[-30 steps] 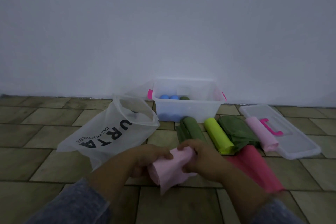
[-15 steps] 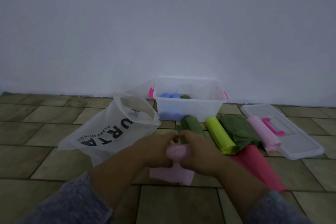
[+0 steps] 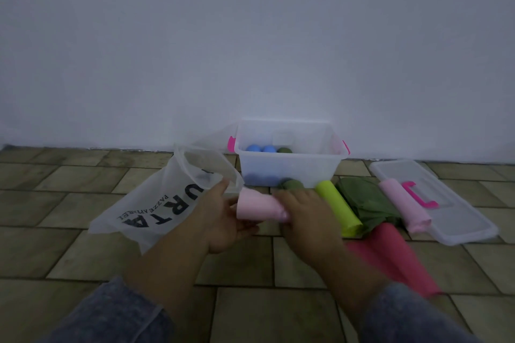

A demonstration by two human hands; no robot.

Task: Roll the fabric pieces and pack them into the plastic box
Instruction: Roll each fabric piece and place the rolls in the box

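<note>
A light pink fabric roll (image 3: 257, 206) lies sideways between my hands, above the tiled floor. My right hand (image 3: 303, 217) grips its right end with curled fingers. My left hand (image 3: 223, 220) is spread open under and beside its left end, touching it. The clear plastic box (image 3: 289, 167) with pink latches stands against the wall and holds two blue rolls (image 3: 260, 148) and a green roll (image 3: 284, 150). On the floor lie a dark green roll (image 3: 292, 184), a lime roll (image 3: 338, 210), loose green fabric (image 3: 365, 203), a pink roll (image 3: 404, 209) and a red-pink roll (image 3: 395, 248).
A translucent plastic bag (image 3: 172, 198) with black lettering lies open on the left of the box. The clear box lid (image 3: 459, 211) with a pink handle lies at the right, under the pink roll's end. A white wall closes off the back.
The loose pink fabric has been rolled into a tight roll. My hands have moved apart, and the roll now lies sideways with my left hand opened beside it.
</note>
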